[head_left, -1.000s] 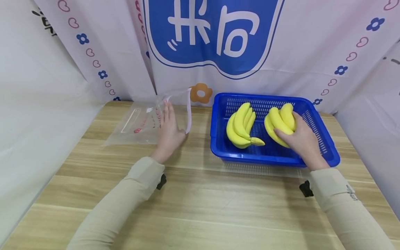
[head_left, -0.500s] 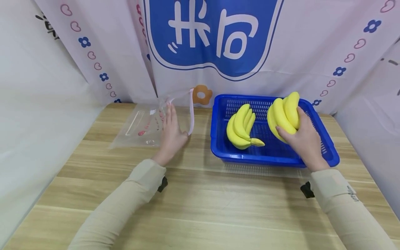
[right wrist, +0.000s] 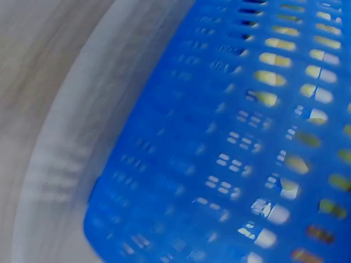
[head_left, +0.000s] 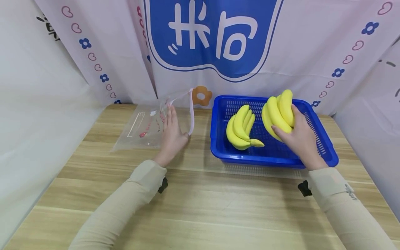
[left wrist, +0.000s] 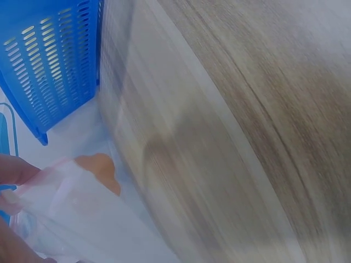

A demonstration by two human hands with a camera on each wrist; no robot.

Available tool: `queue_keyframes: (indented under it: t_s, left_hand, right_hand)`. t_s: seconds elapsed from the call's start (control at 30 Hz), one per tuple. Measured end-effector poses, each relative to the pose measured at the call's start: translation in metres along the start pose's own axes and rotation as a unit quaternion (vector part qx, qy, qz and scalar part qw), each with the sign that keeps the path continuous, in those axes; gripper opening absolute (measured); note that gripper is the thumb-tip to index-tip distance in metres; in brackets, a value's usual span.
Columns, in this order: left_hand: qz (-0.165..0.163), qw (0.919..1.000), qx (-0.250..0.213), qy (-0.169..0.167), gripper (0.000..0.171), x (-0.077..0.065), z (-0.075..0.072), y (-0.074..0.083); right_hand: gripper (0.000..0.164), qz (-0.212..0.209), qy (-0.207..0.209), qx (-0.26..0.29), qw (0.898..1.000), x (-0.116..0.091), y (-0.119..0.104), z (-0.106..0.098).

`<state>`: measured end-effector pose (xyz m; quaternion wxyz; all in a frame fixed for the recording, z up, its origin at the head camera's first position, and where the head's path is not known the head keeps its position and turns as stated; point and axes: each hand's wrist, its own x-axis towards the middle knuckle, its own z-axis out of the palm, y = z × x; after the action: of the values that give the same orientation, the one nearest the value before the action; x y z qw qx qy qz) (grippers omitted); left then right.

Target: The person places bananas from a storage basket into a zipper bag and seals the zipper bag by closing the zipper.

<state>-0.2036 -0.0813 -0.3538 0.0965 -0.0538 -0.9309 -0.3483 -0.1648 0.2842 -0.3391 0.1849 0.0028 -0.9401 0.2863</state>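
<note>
A bunch of plump yellow bananas with a smooth, matte surface [head_left: 278, 113] is gripped by the right hand [head_left: 301, 139] over the right part of a blue perforated plastic basket [head_left: 259, 160], its tips reaching above the far rim in the head view. Beside it, on the basket's left side, a second yellow banana bunch with a pale stem end [head_left: 240, 128] is left untouched. To the left of the basket, a clear plastic bag with a pale pink edge strip [head_left: 137, 132] is laid on the wood-grain table [head_left: 212, 208], its mouth raised and turned toward the basket.

The held bunch could be twisted loose or dropped, it is judged, since it seems to be grasped mainly at its right side. The basket's rim or the other bunch could be knocked if too little height were kept. The bag's limp mouth could be folded shut if support from the left hand [head_left: 173, 133] were eased.

The left hand's fingers are extended against the film at the mouth; how firmly it is held cannot be told. Both arms are stretched forward, and the right thumb is laid across the bunch's near side.
</note>
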Motion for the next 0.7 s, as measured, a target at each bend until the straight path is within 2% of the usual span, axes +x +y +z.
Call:
queue_keyframes:
  t_s: [0.27, 0.53, 0.7]
  left_hand:
    - [-0.009, 0.9997, 0.023, 0.006, 0.106, -0.001, 0.0, -0.001]
    - [-0.008, 0.9999, -0.008, -0.003, 0.108, -0.001, 0.0, 0.001]
    - [0.0, 0.9998, -0.018, 0.002, 0.109, 0.0, 0.0, 0.002]
  right_hand:
    - [0.089, -0.004, -0.003, 0.028, 1.0, 0.006, -0.028, 0.01]
    - [0.087, -0.031, -0.003, 0.06, 0.998, 0.01, -0.054, 0.019]
    - [0.086, -0.035, -0.034, 0.108, 0.993, 0.01, -0.07, 0.024]
